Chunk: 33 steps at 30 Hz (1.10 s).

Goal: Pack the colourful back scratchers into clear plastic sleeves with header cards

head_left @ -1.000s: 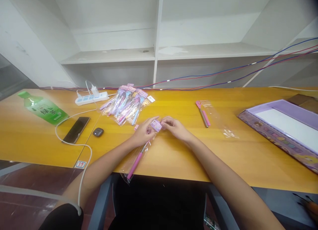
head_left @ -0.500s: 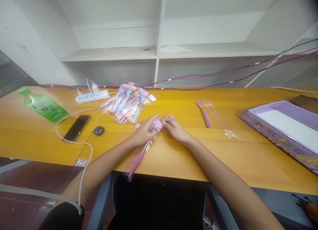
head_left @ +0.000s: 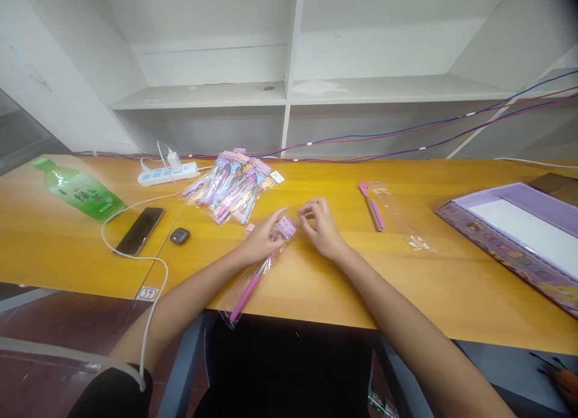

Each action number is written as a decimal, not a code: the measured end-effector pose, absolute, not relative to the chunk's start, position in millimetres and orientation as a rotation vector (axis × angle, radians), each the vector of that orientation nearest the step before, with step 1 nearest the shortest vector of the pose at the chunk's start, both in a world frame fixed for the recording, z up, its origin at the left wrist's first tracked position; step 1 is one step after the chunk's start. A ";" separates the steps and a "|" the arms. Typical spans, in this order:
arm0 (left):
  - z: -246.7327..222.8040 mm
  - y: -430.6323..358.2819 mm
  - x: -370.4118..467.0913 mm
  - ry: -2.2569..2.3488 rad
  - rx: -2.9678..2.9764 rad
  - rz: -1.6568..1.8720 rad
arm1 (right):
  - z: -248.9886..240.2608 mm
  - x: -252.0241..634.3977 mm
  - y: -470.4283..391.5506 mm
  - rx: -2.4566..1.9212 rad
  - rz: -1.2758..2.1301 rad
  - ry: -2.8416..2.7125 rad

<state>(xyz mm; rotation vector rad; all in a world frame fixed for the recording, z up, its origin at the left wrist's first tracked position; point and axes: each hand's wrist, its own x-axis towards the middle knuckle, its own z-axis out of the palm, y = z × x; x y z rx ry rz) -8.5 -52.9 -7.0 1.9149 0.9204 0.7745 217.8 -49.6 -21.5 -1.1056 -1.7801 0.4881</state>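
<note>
My left hand (head_left: 262, 240) is closed around the upper part of a pink-handled back scratcher (head_left: 244, 299) in a clear plastic bag. Its purple printed header card (head_left: 286, 227) sticks out past the fingers, while the handle end reaches the table's front edge. The scratcher's head is hidden under my hand. Just right of the card, my right hand (head_left: 321, 228) is raised with loosely curled fingers, thumb a little apart and nothing visible between them. A small pink piece (head_left: 250, 228) lies beside my left hand.
Several bagged back scratchers (head_left: 232, 189) are piled behind my left hand. An unbagged pink one (head_left: 372, 207) lies right, by an empty clear bag (head_left: 401, 219) and a purple box (head_left: 501, 225). Leftward are a bottle (head_left: 81, 190), phone (head_left: 139, 231), black case (head_left: 179, 236) and power strip (head_left: 168, 174).
My right hand has drawn away from the header card, slightly up and to the right, with its fingers loosening. My left hand stays almost in place on the bagged back scratcher.
</note>
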 end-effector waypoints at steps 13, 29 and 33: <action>-10.9 -52.5 -7.4 0.942 1.870 0.797 | -16.4 214.6 -54.9 -1.055 0.180 -1.948; -0.4 -53.7 -9.2 0.861 2.044 0.848 | -9.6 216.6 -55.0 -1.024 0.591 -1.811; -2.1 -53.7 -10.6 0.838 2.078 0.829 | -10.2 218.6 -52.2 -1.027 0.783 -1.762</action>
